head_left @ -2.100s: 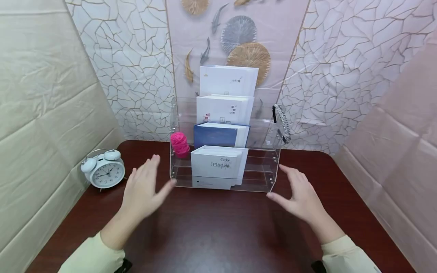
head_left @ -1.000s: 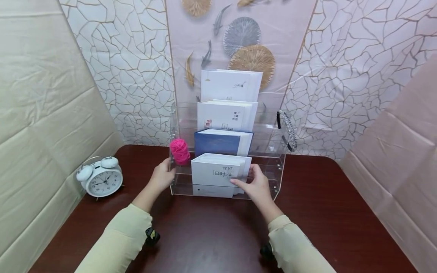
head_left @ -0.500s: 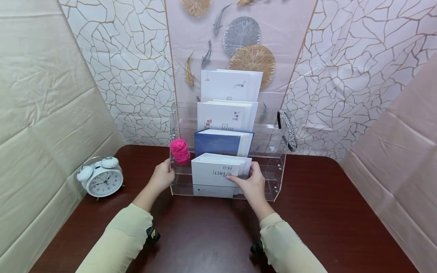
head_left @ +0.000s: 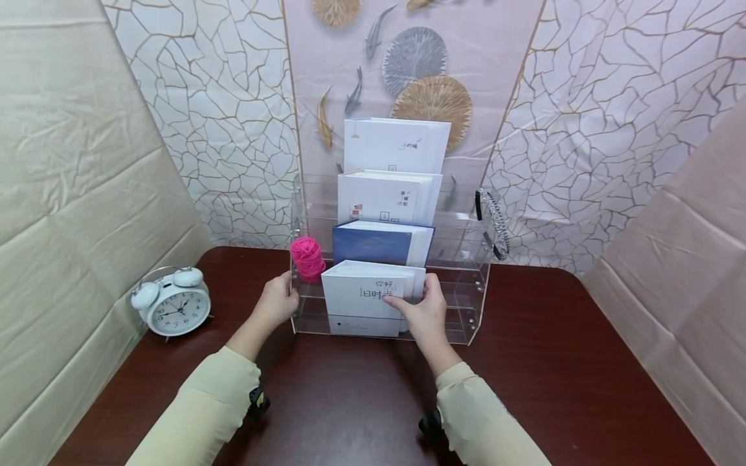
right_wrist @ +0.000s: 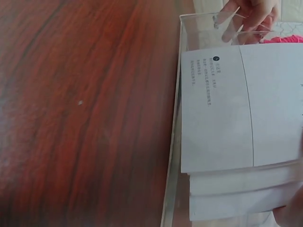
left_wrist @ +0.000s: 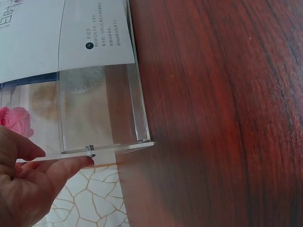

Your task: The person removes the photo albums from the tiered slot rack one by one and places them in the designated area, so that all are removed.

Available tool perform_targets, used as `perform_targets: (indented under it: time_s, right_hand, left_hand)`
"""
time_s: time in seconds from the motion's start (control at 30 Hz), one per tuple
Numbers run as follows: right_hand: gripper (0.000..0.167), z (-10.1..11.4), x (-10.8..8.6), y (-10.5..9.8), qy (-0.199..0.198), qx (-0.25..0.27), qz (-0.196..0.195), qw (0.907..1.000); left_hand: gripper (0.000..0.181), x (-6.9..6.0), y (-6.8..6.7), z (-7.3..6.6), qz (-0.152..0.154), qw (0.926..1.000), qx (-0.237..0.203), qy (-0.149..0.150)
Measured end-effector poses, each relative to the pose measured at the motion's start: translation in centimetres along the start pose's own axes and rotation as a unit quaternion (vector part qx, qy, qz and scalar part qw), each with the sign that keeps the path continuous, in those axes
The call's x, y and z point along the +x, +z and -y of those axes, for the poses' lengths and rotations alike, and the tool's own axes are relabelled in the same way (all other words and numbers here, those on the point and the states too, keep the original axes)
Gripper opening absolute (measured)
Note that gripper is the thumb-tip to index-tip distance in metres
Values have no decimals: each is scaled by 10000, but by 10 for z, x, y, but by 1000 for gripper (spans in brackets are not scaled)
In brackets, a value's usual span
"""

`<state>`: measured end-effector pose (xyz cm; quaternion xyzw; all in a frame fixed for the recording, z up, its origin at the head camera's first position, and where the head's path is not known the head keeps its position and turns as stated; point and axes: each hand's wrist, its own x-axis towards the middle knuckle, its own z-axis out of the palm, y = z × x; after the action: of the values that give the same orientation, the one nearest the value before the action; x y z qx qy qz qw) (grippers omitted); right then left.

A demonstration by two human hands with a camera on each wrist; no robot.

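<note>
A clear acrylic tiered rack (head_left: pixel 449 289) stands on the table, with books upright in its tiers. My left hand (head_left: pixel 277 299) holds the rack's left side panel; in the left wrist view the thumb and fingers (left_wrist: pixel 66 171) lie on either side of that panel. With thumb in front and fingers behind, my right hand (head_left: pixel 427 315) pinches the right side of the white book (head_left: pixel 358 291) in the lowest tier. The book leans slightly left at the top, its lower part still behind the clear front lip. In the right wrist view, only a bit of the right hand (right_wrist: pixel 289 210) shows.
Behind stand a blue book (head_left: pixel 372 245) and two white books, the lower one (head_left: pixel 379 194) and the top one (head_left: pixel 379 142). Pink yarn (head_left: pixel 307 257) sits at the rack's left, a sparkly headband (head_left: pixel 495 223) hangs at its right. A white alarm clock (head_left: pixel 177 309) stands left.
Both hands came in from apart: the left took hold of the rack's side, the right gripped the front white book. Lately the right hand and the book's top shifted slightly left.
</note>
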<state>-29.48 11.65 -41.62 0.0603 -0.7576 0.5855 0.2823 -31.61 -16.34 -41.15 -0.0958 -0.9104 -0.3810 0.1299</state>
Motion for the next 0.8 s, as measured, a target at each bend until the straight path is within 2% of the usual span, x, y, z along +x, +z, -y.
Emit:
perform_targets:
  time_s: [0.2,0.47,0.8]
  right_hand:
    - [55,8,2,3,42,297,159,9994]
    - [51,45,-3,3,-295,253,232,9990]
    - [54,16,8,12,-524,203,268,9981]
  left_hand:
    - [16,-1,1,0,-81,9999,45,119]
    - [23,1,0,-1,-14,9999,107,-27]
    - [24,-1,2,-3,-75,9999,143,-42]
